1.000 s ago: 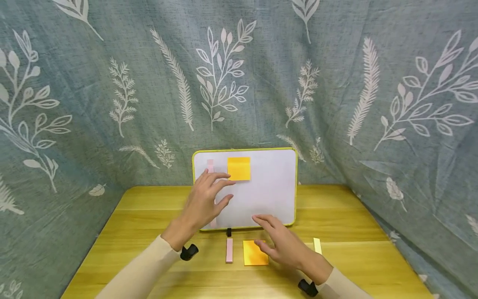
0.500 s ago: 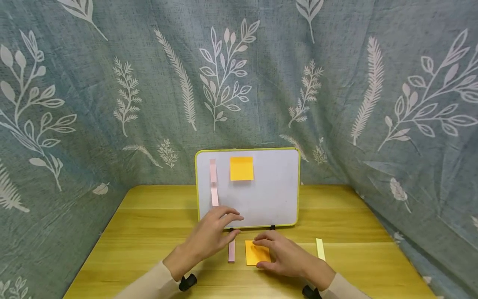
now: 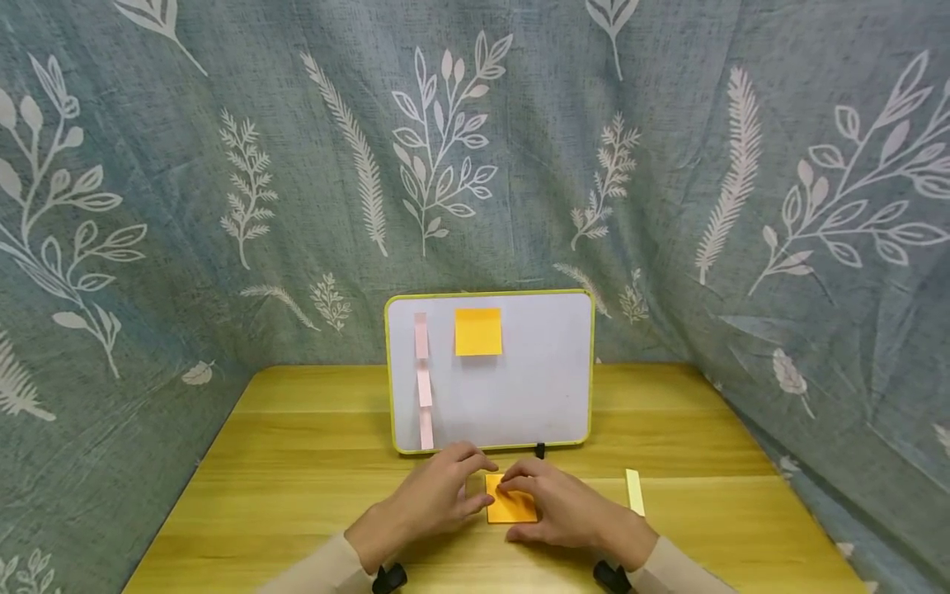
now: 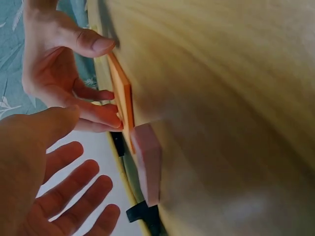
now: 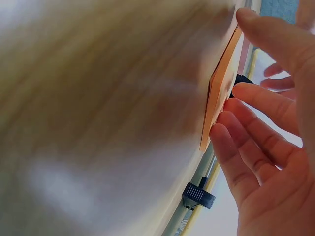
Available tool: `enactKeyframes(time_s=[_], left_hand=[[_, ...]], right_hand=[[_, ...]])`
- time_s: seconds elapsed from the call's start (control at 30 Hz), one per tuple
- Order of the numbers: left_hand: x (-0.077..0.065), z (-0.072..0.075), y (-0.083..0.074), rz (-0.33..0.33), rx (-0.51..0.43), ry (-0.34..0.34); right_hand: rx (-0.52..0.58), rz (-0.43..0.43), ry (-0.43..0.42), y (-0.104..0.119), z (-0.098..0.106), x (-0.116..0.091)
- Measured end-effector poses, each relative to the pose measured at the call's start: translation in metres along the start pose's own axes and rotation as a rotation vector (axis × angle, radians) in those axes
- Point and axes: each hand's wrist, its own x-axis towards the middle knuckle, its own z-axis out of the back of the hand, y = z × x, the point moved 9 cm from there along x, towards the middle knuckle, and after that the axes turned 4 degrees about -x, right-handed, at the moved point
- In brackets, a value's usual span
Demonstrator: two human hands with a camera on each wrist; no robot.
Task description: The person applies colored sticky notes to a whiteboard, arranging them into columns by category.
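Note:
An orange sticky note pad (image 3: pixel 510 510) lies on the table before the whiteboard. My right hand (image 3: pixel 567 507) is over its right part, with relaxed fingers touching its top and the thumb by its near edge. My left hand (image 3: pixel 438 492) hovers at the pad's left with fingers loosely bent, holding nothing. Beneath it, a narrow pink sticky note pad (image 4: pixel 148 164) shows in the left wrist view; the hand mostly hides it in the head view. Three pink strips (image 3: pixel 424 386) run in a column down the board's left side, and an orange sticky note (image 3: pixel 478 332) is stuck near its top.
The yellow-framed whiteboard (image 3: pixel 534 388) stands upright on black feet (image 5: pixel 198 195) at the back of the wooden table (image 3: pixel 282 462). A narrow pale yellow sticky note pad (image 3: pixel 634 492) lies beyond my right wrist. A leaf-patterned curtain (image 3: pixel 297 181) hangs behind and along the sides.
My left hand has come down from the whiteboard to the table beside the orange pad, uncovering the lower pink strips. My right hand has lowered onto the orange pad.

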Motion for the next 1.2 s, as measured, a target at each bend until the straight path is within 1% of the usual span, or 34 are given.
enactKeyframes(time_s=[0.1,0.17,0.37,0.57,0.73,0.83,0.97,1.2], left_hand=[[0.000,-0.007,0.005,0.042,0.010,0.034],[0.000,-0.010,0.007,0.057,0.029,0.050],[0.000,-0.017,0.004,0.054,0.059,0.076],[0.001,-0.018,0.001,0.041,0.079,0.081],[-0.001,-0.027,0.005,0.062,0.083,0.133],[-0.003,-0.031,0.007,0.069,0.080,0.146],[-0.003,-0.032,0.005,0.058,0.069,0.140],[-0.001,-0.028,0.006,0.068,0.083,0.138]], right_hand=[[-0.008,0.007,-0.005,0.001,-0.001,0.001],[-0.013,0.011,-0.006,0.001,-0.001,0.002],[-0.017,0.005,0.010,0.000,-0.002,0.002],[-0.020,0.010,-0.005,0.000,0.003,0.004],[-0.002,-0.001,0.010,0.001,0.002,0.003],[0.011,-0.014,0.028,0.002,0.001,0.003],[0.015,-0.035,0.045,0.001,0.002,0.003],[0.004,-0.017,0.025,0.001,0.006,0.007]])
